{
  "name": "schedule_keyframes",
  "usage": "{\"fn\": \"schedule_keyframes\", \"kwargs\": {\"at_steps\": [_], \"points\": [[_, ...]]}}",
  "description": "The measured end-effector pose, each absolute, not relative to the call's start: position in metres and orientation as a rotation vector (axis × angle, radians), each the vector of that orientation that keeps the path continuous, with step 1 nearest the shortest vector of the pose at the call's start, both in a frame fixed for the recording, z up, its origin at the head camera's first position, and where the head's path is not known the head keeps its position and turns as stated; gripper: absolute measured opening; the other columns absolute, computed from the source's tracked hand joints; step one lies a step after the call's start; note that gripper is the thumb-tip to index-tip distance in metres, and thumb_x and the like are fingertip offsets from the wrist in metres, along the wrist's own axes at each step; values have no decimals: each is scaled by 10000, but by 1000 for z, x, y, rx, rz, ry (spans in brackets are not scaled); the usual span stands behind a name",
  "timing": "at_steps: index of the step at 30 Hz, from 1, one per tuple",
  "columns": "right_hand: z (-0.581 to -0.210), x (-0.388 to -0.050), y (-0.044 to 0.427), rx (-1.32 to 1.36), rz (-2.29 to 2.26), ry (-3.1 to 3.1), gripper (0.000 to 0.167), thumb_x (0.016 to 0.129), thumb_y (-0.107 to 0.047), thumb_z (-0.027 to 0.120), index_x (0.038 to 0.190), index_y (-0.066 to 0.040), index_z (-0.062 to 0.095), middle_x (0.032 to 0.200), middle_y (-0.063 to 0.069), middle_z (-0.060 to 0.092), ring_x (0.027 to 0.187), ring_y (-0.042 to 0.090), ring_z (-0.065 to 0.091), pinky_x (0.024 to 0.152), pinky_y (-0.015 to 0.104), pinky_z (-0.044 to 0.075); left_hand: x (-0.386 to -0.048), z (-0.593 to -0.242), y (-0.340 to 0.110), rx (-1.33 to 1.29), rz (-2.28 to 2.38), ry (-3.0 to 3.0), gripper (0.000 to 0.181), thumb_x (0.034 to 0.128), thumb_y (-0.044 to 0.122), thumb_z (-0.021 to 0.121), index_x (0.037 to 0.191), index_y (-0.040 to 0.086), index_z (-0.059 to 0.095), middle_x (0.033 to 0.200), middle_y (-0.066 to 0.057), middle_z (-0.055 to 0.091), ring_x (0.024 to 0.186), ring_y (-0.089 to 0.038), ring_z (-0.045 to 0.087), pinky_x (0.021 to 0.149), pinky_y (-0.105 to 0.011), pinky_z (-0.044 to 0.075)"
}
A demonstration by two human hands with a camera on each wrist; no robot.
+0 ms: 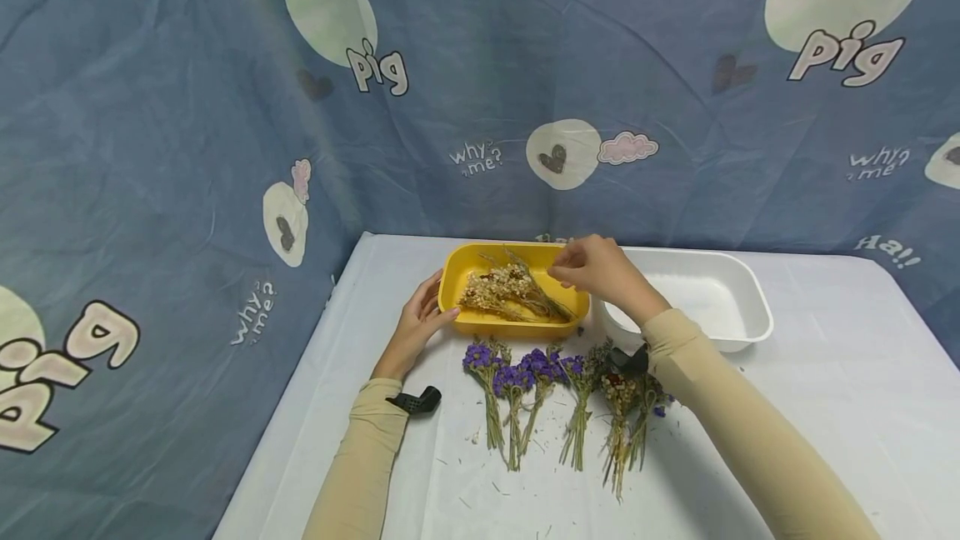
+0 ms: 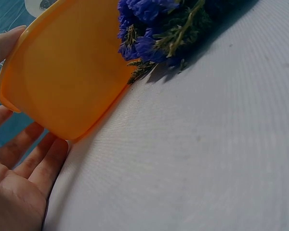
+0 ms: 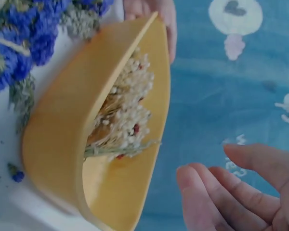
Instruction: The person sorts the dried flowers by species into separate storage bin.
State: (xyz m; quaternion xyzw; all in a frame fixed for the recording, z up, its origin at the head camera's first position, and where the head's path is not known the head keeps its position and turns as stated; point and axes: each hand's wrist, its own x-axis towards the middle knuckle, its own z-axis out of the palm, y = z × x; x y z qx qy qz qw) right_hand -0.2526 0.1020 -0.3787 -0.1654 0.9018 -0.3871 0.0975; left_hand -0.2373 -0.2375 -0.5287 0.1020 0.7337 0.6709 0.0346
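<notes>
A yellow plastic tub (image 1: 517,328) holds dried bunches of small cream flowers with red bits (image 1: 498,286). My left hand (image 1: 415,323) rests against the tub's left end. In the left wrist view its thumb (image 2: 7,45) is at the rim, and extended fingers (image 2: 48,161) touch the wall low down. Over the tub's right end hovers my right hand (image 1: 596,269), its fingers loosely bent. The right wrist view shows a gap between thumb and fingers (image 3: 197,192), with nothing held. Several purple flower bunches (image 1: 517,377) lie in front of the tub.
A white tub (image 1: 708,294) stands to the right of the yellow one, partly behind my right forearm. A cream flower bunch (image 1: 619,394) lies beneath that forearm. Stem bits litter the white tablecloth (image 1: 450,473). A blue printed curtain (image 1: 480,90) hangs behind.
</notes>
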Motion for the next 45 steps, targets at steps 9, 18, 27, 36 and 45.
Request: {"fn": "schedule_keyframes", "kwargs": {"at_steps": [9, 18, 27, 36, 45], "points": [[-379, -221, 116, -494, -1148, 2677, 268, 989, -300, 711, 1103, -62, 761, 1004, 149, 791, 699, 139, 721, 686, 341, 644, -236, -529, -240, 315, 2056, 2273, 771, 982, 199, 728, 1624, 306, 315, 1629, -67, 417, 1522, -282, 401, 1223, -370, 413], [-386, -193, 134, -462, -1134, 2700, 243, 977, -288, 722, 1080, -71, 764, 921, 89, 797, 655, 128, 705, 633, 320, 614, -237, -528, -236, 317, 2055, 2269, 772, 978, 199, 732, 1622, 305, 318, 1616, -83, 430, 1499, -290, 426, 1178, -297, 458], [-405, -165, 146, -454, -1097, 2707, 152, 963, -254, 732, 993, -107, 761, 888, 72, 797, 708, 188, 738, 614, 275, 604, -236, -526, -237, 306, 2050, 2274, 772, 980, 182, 728, 1622, 299, 316, 1614, -79, 434, 1500, -281, 425, 1193, -302, 443], [-428, -141, 154, -477, -1077, 2722, 145, 907, -216, 794, 966, -86, 773, 857, 14, 788, 765, 113, 729, 673, 253, 616, -236, -526, -237, 318, 2071, 2257, 769, 983, 186, 726, 1623, 293, 314, 1620, -97, 427, 1510, -298, 413, 1235, -386, 399], [-448, -117, 158, -480, -1035, 2742, 103, 852, -175, 832, 882, -122, 749, 807, -38, 769, 721, 64, 704, 681, 240, 608, -237, -528, -237, 330, 2074, 2254, 773, 986, 173, 719, 1631, 269, 303, 1629, -120, 411, 1517, -319, 400, 1247, -410, 380]]}}
